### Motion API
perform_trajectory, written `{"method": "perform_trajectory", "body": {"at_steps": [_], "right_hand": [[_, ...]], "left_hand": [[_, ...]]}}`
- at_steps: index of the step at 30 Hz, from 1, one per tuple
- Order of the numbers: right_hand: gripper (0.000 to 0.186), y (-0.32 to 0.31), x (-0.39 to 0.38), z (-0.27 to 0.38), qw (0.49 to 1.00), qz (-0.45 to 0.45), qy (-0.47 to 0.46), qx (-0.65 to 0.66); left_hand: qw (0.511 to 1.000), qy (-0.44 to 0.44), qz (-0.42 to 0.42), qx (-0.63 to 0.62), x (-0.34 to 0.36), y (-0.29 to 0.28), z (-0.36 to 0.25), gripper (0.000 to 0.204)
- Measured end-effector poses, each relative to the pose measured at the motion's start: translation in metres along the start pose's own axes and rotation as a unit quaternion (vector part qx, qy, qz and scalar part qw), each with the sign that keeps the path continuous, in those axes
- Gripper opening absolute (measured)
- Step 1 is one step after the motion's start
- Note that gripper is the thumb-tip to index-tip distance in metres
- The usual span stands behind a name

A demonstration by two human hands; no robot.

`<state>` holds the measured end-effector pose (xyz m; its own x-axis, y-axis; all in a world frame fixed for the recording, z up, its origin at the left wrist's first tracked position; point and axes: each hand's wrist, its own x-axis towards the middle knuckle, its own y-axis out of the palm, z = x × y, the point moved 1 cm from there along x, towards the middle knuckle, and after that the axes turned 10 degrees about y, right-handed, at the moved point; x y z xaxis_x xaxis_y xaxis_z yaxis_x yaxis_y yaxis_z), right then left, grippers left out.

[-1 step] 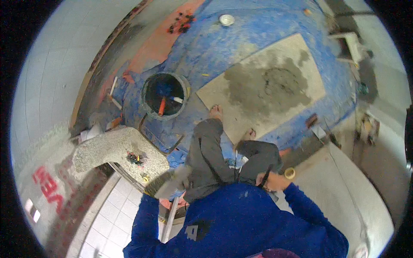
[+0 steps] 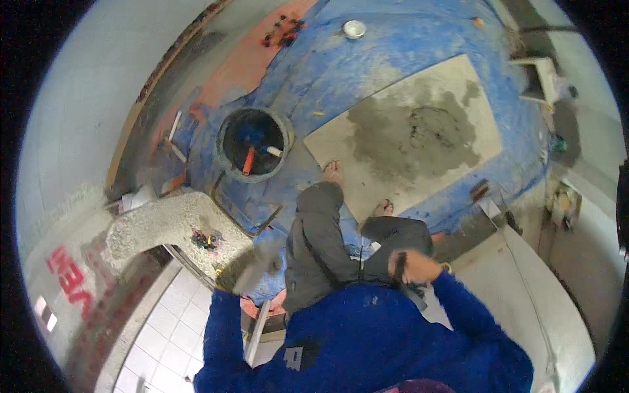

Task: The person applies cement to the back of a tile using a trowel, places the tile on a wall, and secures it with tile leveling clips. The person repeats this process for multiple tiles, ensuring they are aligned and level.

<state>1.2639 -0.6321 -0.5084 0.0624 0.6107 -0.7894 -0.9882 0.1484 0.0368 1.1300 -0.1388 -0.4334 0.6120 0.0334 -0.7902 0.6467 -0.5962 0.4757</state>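
My left hand (image 2: 234, 276) is smeared by motion beside a blurred grey object (image 2: 257, 267) at the lower middle left, so its fingers are unclear. My right hand (image 2: 419, 265) is closed around a dark strap-like item (image 2: 400, 267) near my right thigh. My grey-trousered legs (image 2: 314, 236) are bent, with bare feet (image 2: 333, 171) at the lower edge of a pale board (image 2: 327, 147) spread with wet grey mortar (image 2: 406, 131). A speckled slab (image 2: 151, 229) beside my left arm carries a small pile of dark and coloured bits (image 2: 204, 240).
A bucket (image 2: 283, 128) holding orange and white pipes stands on a stained blue sheet (image 2: 308, 78). A white dish (image 2: 354, 29), black pieces (image 2: 282, 29) and a metal bar (image 2: 249, 229) lie around. A tiled ledge (image 2: 164, 327) is lower left; a white box (image 2: 544, 69) sits right.
My right hand has lifted slightly with the dark item. My left hand stays blurred in much the same place. The whole view has shifted slightly.
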Motion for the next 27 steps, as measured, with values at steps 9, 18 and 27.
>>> {"method": "perform_trajectory", "body": {"at_steps": [9, 18, 27], "right_hand": [[0.019, -0.091, 0.433, 0.166, 0.784, -0.353, -0.328, -0.391], [0.020, -0.042, 0.570, 0.174, 0.764, -0.242, -0.167, -0.575], [0.036, -0.181, 0.429, 0.236, 0.749, -0.313, -0.409, -0.416]], "left_hand": [[0.732, 0.601, -0.153, -0.281, 0.294, -0.015, 0.063, 0.072], [0.580, 0.568, -0.435, -0.389, 0.294, -0.141, 0.135, 0.074], [0.558, 0.649, -0.343, -0.388, 0.250, -0.085, 0.135, 0.066]]}}
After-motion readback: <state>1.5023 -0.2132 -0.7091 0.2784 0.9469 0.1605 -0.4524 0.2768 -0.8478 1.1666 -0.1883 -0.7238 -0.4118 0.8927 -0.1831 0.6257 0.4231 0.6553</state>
